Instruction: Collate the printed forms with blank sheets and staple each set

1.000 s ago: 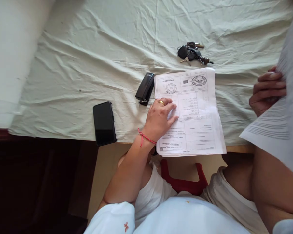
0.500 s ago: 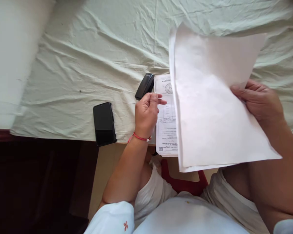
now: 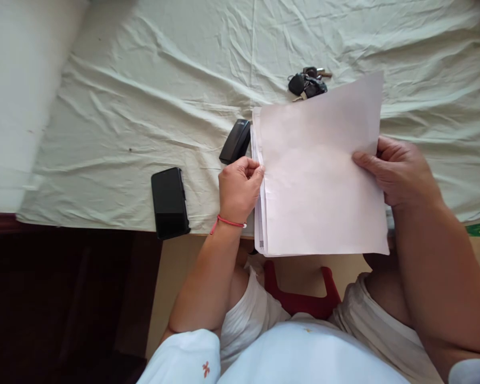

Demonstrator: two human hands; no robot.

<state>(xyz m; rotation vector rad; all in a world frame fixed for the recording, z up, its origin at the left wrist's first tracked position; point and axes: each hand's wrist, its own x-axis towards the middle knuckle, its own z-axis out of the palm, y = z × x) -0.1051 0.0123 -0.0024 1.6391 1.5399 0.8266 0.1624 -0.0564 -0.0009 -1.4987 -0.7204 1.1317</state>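
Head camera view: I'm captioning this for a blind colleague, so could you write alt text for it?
A seated person's right hand lays a blank-backed sheet onto a paper stack at the edge of a cloth-covered table, the left hand at the stack's left edge. A black stapler, phone and keys lie nearby.

surface point(image 3: 144, 106): your pale green wrinkled cloth covers it | phone point(image 3: 169, 202): black, face up at near edge | stapler point(image 3: 235, 141): black, just left of paper stack point(image 3: 320, 176) | keys point(image 3: 306, 84): beyond the stack's far edge
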